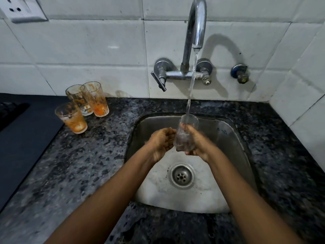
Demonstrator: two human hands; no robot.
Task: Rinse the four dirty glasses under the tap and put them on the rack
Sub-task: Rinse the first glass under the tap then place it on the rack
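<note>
Your right hand (198, 145) fingers grip the first glass (186, 133) under the tap (197, 23); left hand (161, 141) cupped, fingers together. Three dirty glasses (82, 106) wait at ten o'clock.

Home kitchen, stainless steel sink basin (233, 138) sunk in a speckled dark granite counter (84, 155), chrome gooseneck wall tap (195, 25) running, white tiled wall (88, 46), orange-stained drinking glasses (95, 99) beside the sink, white wall socket (21, 9)
</note>
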